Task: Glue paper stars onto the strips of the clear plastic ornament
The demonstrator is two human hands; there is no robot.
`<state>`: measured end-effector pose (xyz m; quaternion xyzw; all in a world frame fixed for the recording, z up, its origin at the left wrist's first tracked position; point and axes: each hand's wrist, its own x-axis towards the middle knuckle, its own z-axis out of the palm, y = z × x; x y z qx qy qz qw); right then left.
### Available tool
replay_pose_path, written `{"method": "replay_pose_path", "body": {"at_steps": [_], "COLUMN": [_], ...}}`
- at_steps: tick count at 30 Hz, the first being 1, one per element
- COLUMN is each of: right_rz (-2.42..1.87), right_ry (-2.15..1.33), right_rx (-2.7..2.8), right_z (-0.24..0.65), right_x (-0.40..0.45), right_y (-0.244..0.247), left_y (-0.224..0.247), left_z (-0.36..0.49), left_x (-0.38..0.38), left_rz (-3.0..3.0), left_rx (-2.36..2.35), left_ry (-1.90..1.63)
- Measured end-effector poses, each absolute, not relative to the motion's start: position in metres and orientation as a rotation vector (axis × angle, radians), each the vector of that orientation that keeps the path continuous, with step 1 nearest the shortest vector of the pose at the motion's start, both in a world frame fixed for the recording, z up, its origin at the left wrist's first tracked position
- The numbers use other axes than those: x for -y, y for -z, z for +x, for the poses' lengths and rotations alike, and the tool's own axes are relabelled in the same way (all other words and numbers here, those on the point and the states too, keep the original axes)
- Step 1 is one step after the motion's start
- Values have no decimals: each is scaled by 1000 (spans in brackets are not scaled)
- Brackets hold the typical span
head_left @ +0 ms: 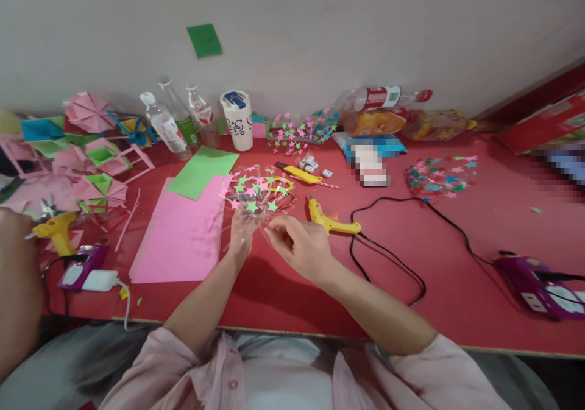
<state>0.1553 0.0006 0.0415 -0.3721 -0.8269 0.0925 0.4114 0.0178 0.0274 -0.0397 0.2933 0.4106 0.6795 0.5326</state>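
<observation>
the left hand (244, 232) is holding star-dotted plastic (260, 193), extending forward; the right hand (304, 244) is curling beside its near end, any hold unclear

Hands (307, 245) at starry piece (252, 205), apparently plastic, red table (448, 300)

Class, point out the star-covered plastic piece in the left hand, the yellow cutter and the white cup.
Star-covered plastic piece (258, 193): head view, on its middle.
Yellow cutter (302, 174): head view, on its yellow body.
White cup (239, 128): head view, on its side.
</observation>
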Motion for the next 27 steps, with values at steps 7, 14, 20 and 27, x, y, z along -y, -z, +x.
{"method": "replay_pose_path", "body": {"at_steps": [7,14,20,27], "right_rz": [-968,-928,-901,-906], "right_ry": [-244,-177,-96,-78], "right_rx": [2128,2195,2265,2232], "right_z": [154,154,154,154], "right_x": [-3,-8,-8,-8], "right_y": [-42,-32,-30,-31], "left_y": [39,39,36,37], "left_z": [16,15,18,15], "left_x": [-27,-26,-28,-27], "left_rz": [719,715,650,730], "left_rx": [-945,-920,-955,-911], "left_ry": [-1622,-1631,-1647,-1625]}}
